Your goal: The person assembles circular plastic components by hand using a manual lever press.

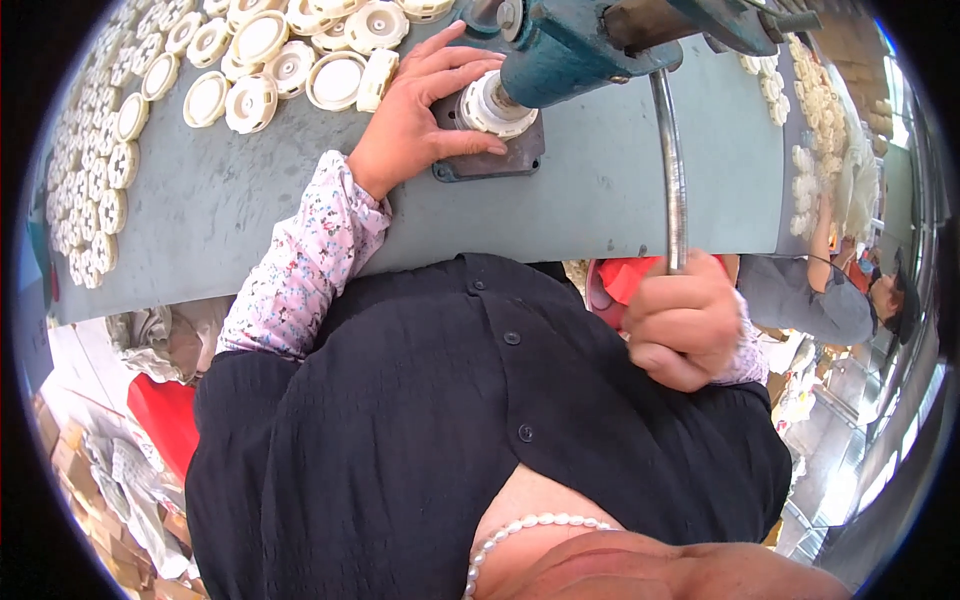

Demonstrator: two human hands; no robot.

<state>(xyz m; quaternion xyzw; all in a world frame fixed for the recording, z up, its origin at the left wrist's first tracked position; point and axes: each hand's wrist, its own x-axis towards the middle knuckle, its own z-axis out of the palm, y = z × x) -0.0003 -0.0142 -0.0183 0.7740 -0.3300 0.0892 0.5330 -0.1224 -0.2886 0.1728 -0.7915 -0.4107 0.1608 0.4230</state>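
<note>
A cream round plastic cap [492, 106] sits on the dark metal base [490, 165] of a teal hand press [570, 55], directly under its ram. My left hand [420, 115] holds the cap from the left, thumb along its near side and fingers stretched round the far side. The ram's tip meets the top of the cap. My right hand [685, 320] is closed in a fist round the lower end of the press's steel lever [672, 170], which points down toward me beyond the table's near edge.
Loose cream plastic caps [290, 70] lie piled at the back left of the grey table [300, 170], with several rows [95, 200] along its left side. More cream parts [803, 190] lie at the right. Another person [830, 295] works there. Cardboard boxes [75, 470] stand at the lower left.
</note>
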